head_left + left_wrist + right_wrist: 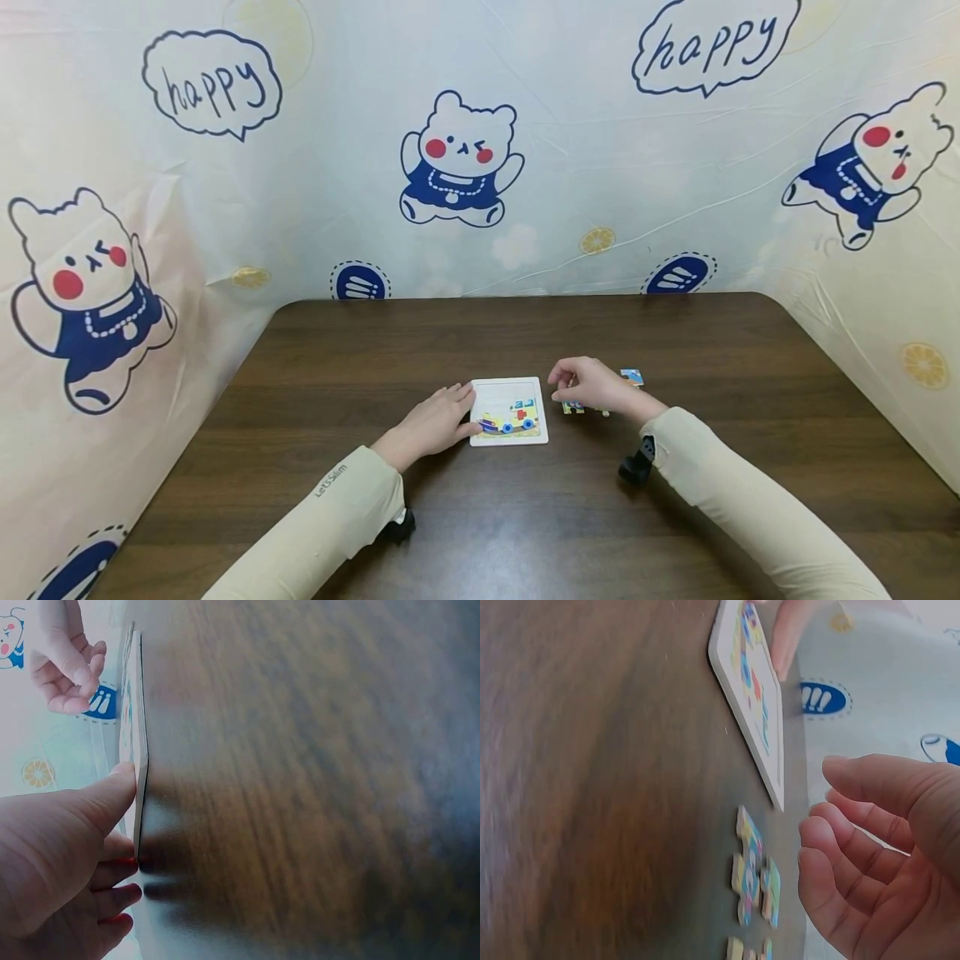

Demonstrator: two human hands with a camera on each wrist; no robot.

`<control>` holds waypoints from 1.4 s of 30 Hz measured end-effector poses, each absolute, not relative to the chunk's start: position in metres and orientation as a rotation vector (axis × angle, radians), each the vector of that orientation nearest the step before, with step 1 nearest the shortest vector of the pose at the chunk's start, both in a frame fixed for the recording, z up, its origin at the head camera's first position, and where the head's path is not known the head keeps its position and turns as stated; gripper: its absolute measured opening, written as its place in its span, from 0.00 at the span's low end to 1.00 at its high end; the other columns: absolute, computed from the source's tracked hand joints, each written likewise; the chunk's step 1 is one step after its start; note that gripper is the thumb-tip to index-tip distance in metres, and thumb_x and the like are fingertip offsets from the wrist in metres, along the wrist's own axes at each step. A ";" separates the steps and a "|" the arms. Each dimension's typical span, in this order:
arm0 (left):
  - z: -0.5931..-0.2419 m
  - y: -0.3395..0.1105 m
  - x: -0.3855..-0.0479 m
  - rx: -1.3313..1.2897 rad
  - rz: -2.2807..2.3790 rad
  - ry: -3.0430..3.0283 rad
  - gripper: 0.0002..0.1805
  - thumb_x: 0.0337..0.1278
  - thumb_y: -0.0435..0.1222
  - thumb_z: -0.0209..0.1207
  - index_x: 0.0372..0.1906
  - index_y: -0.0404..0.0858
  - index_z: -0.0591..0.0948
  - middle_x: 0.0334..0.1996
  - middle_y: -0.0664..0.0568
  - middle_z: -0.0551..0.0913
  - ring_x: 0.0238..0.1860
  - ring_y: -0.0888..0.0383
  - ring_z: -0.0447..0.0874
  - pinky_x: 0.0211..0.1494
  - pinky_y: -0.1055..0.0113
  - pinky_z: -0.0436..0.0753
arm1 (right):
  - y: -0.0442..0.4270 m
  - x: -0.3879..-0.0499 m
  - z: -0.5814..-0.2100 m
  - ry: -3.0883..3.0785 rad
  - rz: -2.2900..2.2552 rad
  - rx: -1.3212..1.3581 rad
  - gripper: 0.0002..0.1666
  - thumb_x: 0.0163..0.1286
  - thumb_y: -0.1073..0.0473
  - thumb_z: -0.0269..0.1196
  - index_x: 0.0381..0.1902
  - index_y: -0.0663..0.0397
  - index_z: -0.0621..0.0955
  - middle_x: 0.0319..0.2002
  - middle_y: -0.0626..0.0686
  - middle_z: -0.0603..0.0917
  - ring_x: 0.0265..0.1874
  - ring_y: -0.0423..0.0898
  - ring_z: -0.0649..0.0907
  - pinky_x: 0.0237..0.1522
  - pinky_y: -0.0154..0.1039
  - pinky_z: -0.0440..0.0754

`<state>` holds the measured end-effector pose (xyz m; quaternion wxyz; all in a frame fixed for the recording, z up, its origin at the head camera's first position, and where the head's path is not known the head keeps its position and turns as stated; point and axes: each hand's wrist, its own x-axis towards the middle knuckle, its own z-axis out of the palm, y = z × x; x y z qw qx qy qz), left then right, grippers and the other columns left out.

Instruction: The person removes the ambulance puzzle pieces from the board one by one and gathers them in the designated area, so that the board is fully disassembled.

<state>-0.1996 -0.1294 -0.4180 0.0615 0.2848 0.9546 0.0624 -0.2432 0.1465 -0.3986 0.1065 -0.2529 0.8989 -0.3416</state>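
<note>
A white-framed jigsaw puzzle board (pixel 506 446) lies flat on the table, with a colourful vehicle picture filling its lower part and pale bare area above. Along its left edge rests my left hand (pixel 435 423), fingers fairly straight and the thumb touching the near left corner. To the right of the board, my right hand (pixel 592 385) hovers over loose puzzle pieces (pixel 573 407). Its fingers curve loosely in the right wrist view, and no piece shows between them. Part of the loose pieces is hidden under that hand.
Another blue puzzle piece (pixel 632 377) lies just beyond the right wrist. The brown wooden table (pixel 337 358) meets a printed cloth backdrop (pixel 570 167) at its far edge. A black wrist device (pixel 637 462) hangs beneath the right sleeve.
</note>
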 end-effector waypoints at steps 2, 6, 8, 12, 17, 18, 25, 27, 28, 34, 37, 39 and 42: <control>-0.418 -0.129 -0.199 0.863 0.194 2.890 0.34 0.62 0.49 0.53 0.63 0.28 0.66 0.65 0.39 0.62 0.65 0.45 0.58 0.66 0.55 0.57 | 0.142 -0.242 -0.399 2.642 -1.004 -0.770 0.10 0.57 0.65 0.66 0.37 0.61 0.79 0.26 0.46 0.75 0.25 0.43 0.74 0.31 0.36 0.74; -0.417 -0.128 -0.199 0.861 0.199 2.894 0.34 0.62 0.49 0.53 0.63 0.28 0.66 0.65 0.39 0.62 0.65 0.45 0.59 0.66 0.55 0.57 | 0.133 -0.239 -0.399 2.602 -1.011 -0.817 0.11 0.57 0.66 0.66 0.38 0.61 0.79 0.26 0.47 0.75 0.24 0.45 0.74 0.27 0.36 0.74; -0.417 -0.128 -0.199 0.861 0.205 2.895 0.33 0.62 0.49 0.54 0.63 0.28 0.67 0.65 0.39 0.62 0.65 0.44 0.59 0.66 0.55 0.58 | 0.129 -0.237 -0.401 2.586 -0.999 -0.833 0.11 0.57 0.65 0.66 0.39 0.61 0.79 0.27 0.47 0.75 0.25 0.44 0.74 0.26 0.35 0.73; -0.417 -0.128 -0.199 0.862 0.203 2.893 0.33 0.62 0.48 0.54 0.63 0.27 0.67 0.65 0.39 0.62 0.65 0.44 0.59 0.66 0.55 0.58 | 0.123 -0.235 -0.402 2.574 -0.952 -0.886 0.12 0.57 0.65 0.66 0.40 0.60 0.79 0.31 0.49 0.78 0.27 0.44 0.74 0.30 0.35 0.74; -0.417 -0.128 -0.199 0.855 0.206 2.884 0.34 0.62 0.49 0.54 0.63 0.28 0.66 0.65 0.39 0.62 0.65 0.44 0.59 0.66 0.55 0.58 | 0.117 -0.233 -0.404 2.560 -0.937 -0.895 0.15 0.57 0.64 0.67 0.42 0.59 0.78 0.37 0.52 0.79 0.29 0.45 0.74 0.34 0.36 0.75; -0.416 -0.128 -0.199 0.855 0.210 2.884 0.34 0.62 0.49 0.54 0.63 0.27 0.66 0.65 0.39 0.62 0.65 0.44 0.59 0.66 0.55 0.58 | 0.116 -0.233 -0.405 2.561 -0.932 -0.894 0.15 0.57 0.64 0.67 0.43 0.59 0.78 0.38 0.53 0.78 0.30 0.45 0.74 0.34 0.36 0.75; -0.415 -0.127 -0.198 0.841 0.210 2.882 0.34 0.61 0.49 0.53 0.63 0.28 0.66 0.65 0.39 0.62 0.65 0.45 0.59 0.66 0.55 0.58 | 0.110 -0.232 -0.407 2.541 -0.919 -0.867 0.18 0.56 0.64 0.68 0.45 0.59 0.77 0.39 0.53 0.76 0.28 0.45 0.72 0.31 0.36 0.73; -0.415 -0.127 -0.198 0.838 0.204 2.883 0.34 0.62 0.50 0.53 0.63 0.28 0.66 0.65 0.40 0.62 0.65 0.45 0.59 0.66 0.56 0.58 | 0.109 -0.232 -0.409 2.537 -0.912 -0.852 0.18 0.56 0.64 0.68 0.45 0.59 0.77 0.38 0.53 0.74 0.27 0.45 0.72 0.29 0.36 0.72; -0.415 -0.127 -0.198 0.839 0.204 2.885 0.34 0.61 0.50 0.53 0.63 0.28 0.66 0.65 0.40 0.62 0.65 0.45 0.59 0.66 0.56 0.58 | 0.108 -0.232 -0.409 2.538 -0.907 -0.843 0.18 0.56 0.63 0.68 0.45 0.58 0.77 0.37 0.53 0.74 0.26 0.44 0.72 0.29 0.36 0.72; -0.415 -0.126 -0.198 0.841 0.203 2.889 0.34 0.62 0.49 0.54 0.63 0.28 0.66 0.65 0.39 0.62 0.65 0.45 0.59 0.66 0.55 0.58 | 0.105 -0.235 -0.411 2.533 -0.888 -0.835 0.20 0.55 0.64 0.68 0.44 0.60 0.76 0.32 0.52 0.74 0.25 0.44 0.71 0.27 0.35 0.71; -0.415 -0.126 -0.198 0.839 0.202 2.890 0.34 0.62 0.49 0.54 0.63 0.28 0.66 0.64 0.39 0.63 0.65 0.45 0.59 0.66 0.55 0.58 | 0.104 -0.237 -0.412 2.530 -0.882 -0.845 0.19 0.54 0.65 0.68 0.43 0.61 0.75 0.29 0.52 0.74 0.25 0.43 0.71 0.28 0.35 0.70; -0.415 -0.126 -0.198 0.837 0.201 2.889 0.34 0.62 0.49 0.53 0.63 0.28 0.66 0.65 0.39 0.63 0.65 0.45 0.59 0.66 0.55 0.58 | 0.103 -0.237 -0.412 2.535 -0.872 -0.843 0.18 0.54 0.65 0.68 0.42 0.61 0.75 0.28 0.51 0.73 0.25 0.43 0.70 0.28 0.35 0.69; -0.415 -0.127 -0.198 0.844 0.205 2.890 0.34 0.61 0.49 0.54 0.63 0.28 0.67 0.64 0.39 0.63 0.64 0.44 0.60 0.65 0.55 0.58 | 0.102 -0.237 -0.411 2.550 -0.852 -0.820 0.18 0.53 0.65 0.69 0.41 0.60 0.76 0.26 0.50 0.73 0.24 0.43 0.70 0.28 0.34 0.68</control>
